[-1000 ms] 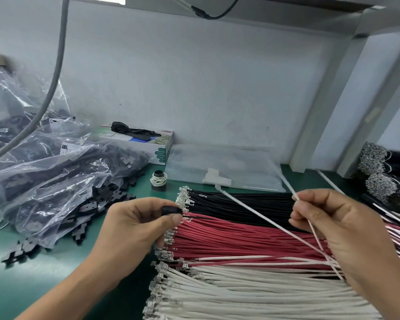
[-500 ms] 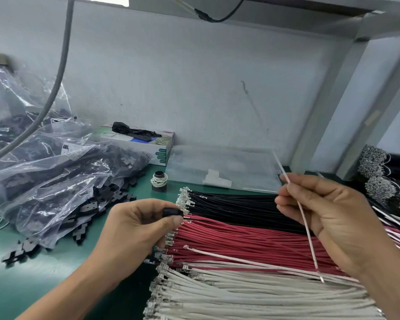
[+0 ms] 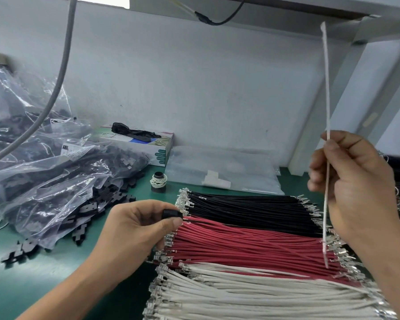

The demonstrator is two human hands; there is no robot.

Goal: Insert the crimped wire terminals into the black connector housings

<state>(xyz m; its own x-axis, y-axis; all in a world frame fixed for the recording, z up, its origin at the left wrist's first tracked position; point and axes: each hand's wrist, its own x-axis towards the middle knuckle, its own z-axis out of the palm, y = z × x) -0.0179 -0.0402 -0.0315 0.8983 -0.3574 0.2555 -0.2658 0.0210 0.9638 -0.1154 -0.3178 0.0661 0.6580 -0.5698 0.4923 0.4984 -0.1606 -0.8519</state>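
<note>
Pinching a white wire upright, right hand at 3 o'clock — left hand grips black housing. Risk: long free end whips, terminal misses the cavity.

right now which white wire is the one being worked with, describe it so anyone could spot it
Start at the flat rows of black, red and white wires on the green table. Above their right end the right hand pinches one white wire. Unlike the rest, it stands nearly upright, clear of the pile.
</note>
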